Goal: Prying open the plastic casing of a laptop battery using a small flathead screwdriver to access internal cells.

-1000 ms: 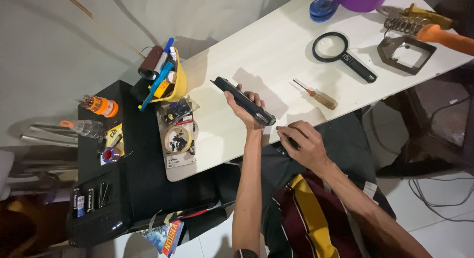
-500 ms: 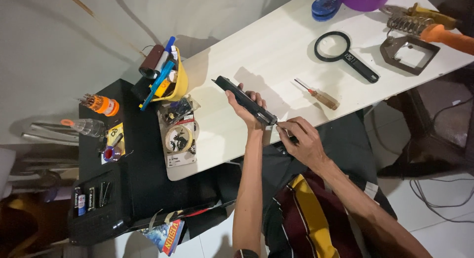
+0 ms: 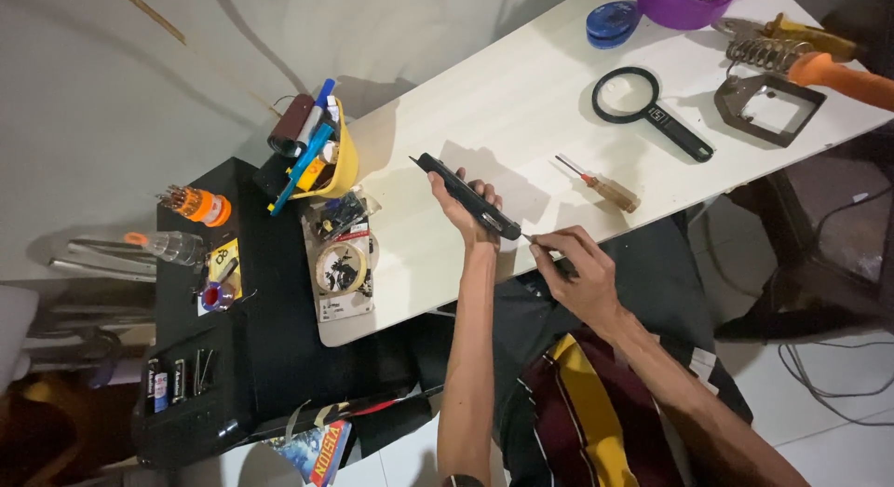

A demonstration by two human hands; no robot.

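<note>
Our left hand [image 3: 463,203] grips a black remote control [image 3: 468,196] tilted above the white table [image 3: 484,96]; our right hand [image 3: 579,275] pinches a thin tool [image 3: 538,245], its tip at the remote's lower end.

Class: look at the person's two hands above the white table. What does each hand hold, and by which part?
The left hand grips a long black remote-like device around its lower middle. The right hand pinches a thin metal tool by its rear end, tip at the device's end.

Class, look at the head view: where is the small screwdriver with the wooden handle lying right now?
The small screwdriver lies untouched on the white table, right of centre, between the black remote-like device in the left hand and the magnifying glass.
</note>
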